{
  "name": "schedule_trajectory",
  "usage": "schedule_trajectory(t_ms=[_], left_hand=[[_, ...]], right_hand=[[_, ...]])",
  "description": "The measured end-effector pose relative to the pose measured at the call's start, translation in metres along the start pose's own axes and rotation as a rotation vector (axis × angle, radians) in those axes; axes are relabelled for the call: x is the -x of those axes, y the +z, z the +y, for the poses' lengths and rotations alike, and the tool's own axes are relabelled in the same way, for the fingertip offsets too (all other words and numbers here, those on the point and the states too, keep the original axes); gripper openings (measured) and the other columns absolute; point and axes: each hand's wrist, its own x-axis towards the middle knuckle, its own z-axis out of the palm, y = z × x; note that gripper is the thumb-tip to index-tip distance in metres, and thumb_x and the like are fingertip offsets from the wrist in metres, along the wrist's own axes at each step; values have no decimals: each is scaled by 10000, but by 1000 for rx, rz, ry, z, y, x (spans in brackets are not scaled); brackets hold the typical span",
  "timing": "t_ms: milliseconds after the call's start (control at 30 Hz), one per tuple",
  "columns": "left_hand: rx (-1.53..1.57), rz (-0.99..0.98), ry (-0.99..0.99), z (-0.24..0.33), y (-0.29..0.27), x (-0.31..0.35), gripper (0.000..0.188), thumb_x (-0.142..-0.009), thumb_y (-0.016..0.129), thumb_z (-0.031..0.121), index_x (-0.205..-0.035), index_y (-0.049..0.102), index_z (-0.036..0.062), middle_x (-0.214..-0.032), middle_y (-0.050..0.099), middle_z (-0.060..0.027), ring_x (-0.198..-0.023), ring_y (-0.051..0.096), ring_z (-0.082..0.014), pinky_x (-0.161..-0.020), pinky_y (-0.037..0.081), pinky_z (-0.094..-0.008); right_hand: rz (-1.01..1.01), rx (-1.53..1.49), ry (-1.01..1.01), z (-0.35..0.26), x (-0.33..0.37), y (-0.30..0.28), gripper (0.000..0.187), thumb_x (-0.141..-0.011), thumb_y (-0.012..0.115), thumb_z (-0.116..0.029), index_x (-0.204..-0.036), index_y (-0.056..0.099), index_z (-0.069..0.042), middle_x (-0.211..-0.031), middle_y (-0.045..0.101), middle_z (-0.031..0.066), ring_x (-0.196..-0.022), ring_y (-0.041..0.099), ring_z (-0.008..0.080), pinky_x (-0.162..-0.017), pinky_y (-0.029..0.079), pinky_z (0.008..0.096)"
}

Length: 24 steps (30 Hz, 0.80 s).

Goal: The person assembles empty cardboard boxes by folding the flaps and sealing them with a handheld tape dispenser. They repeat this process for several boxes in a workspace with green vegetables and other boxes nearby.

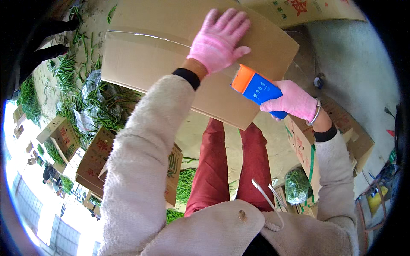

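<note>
Pink-gloved left hand [220, 40] laid flat, fingers spread, on brown cardboard box [171, 51] at far centre, apparently pinning the flaps down. Right hand [292, 101], also gloved, wrapped tight round blue-and-orange tape dispenser [256, 87], nose set against the box's near right edge, seemingly to run tape along the seam. Dispenser's handle buried in the fist; tape roll itself not discernible. Green beans [64, 72] strewn on left floor, open cartons [62, 136] nearer left, partly cut off.
</note>
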Motion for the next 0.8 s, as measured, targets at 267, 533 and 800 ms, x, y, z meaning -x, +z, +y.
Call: schedule_trajectory(t_ms=[267, 533, 800], left_hand=[[58, -12, 17, 1, -4, 6, 742, -946, 491, 551, -1505, 402, 71, -1574, 374, -137, -1467, 311, -337, -1215, 179, -531], [-9, -43, 42, 21, -9, -7, 736, -931, 535, 503, -1485, 422, 34, -1558, 386, -169, -1461, 312, -365, -1212, 186, -533], [8, -43, 6, 83, 14, 1, 849, -892, 578, 599, -1540, 348, 102, -1602, 336, -108, -1478, 293, -316, -1205, 191, -550]], right_hand=[[-14, 85, -20, 41, 19, -24, 254, -833, 791, -239, -882, 665, -24, -681, 648, 40, -574, 609, 111, -547, 500, 267], [119, 67, 157, 223, 79, -72, 352, -780, 827, -303, -956, 708, -22, -801, 701, 61, -702, 649, 133, -690, 529, 308], [326, 256, 172, 164, -53, -18, 476, -756, 784, -468, -861, 735, -6, -779, 724, 149, -680, 710, 253, -666, 567, 384]])
